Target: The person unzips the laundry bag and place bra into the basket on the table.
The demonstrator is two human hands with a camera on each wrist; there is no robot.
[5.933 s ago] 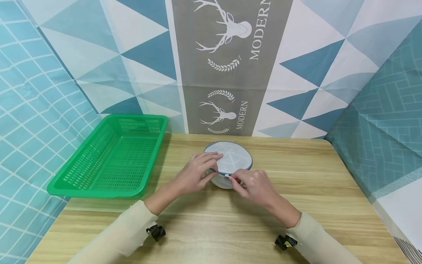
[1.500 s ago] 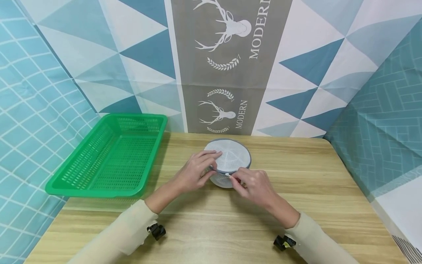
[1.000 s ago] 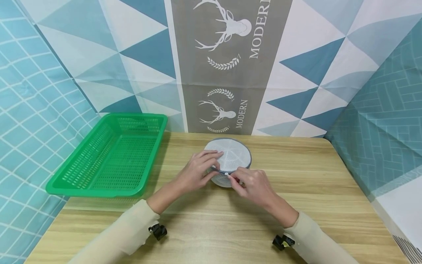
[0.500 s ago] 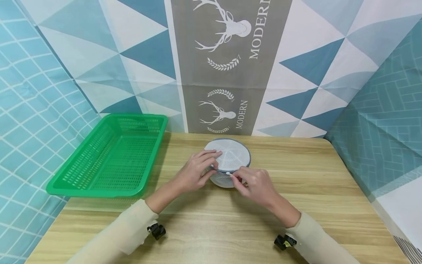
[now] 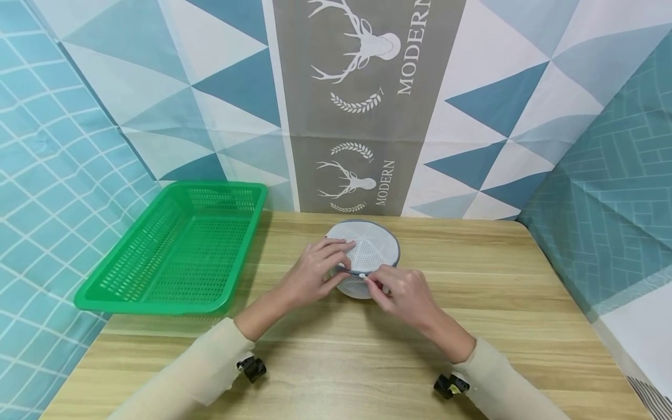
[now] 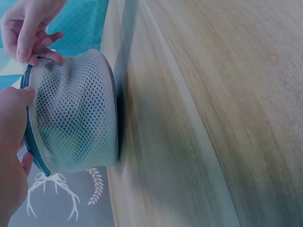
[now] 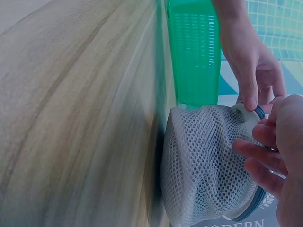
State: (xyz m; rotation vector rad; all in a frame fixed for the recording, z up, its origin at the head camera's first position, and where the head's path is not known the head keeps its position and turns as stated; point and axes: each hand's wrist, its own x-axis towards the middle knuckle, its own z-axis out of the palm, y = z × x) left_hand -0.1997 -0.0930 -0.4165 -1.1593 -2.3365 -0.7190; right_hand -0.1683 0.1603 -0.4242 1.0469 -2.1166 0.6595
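A white mesh laundry bag (image 5: 370,248), round and drum-shaped, stands on the wooden table with a blue-grey zipper edge (image 6: 29,137) around its top. My left hand (image 5: 315,271) pinches the front left of that edge, thumb below and fingers over the mesh lid. Just to the right, my right hand (image 5: 401,291) pinches at the small white zipper pull (image 5: 362,276) on the front rim. In the right wrist view the side mesh (image 7: 203,161) looks wrinkled, and the loose fingers of my right hand lie against it. The rim's far side is hidden in both wrist views.
A green perforated plastic basket (image 5: 210,251) sits at the left of the table, with nothing visible in it. Patterned wall covering with deer prints (image 5: 349,184) rises right behind the table's back edge. Bare wood (image 5: 346,361) spreads in front of the bag.
Both hands keep their hold at nearly the same stretch of rim. Since the oldest frame the bag's top has shifted slightly away from me, with small movements of the right fingers at the zipper pull.
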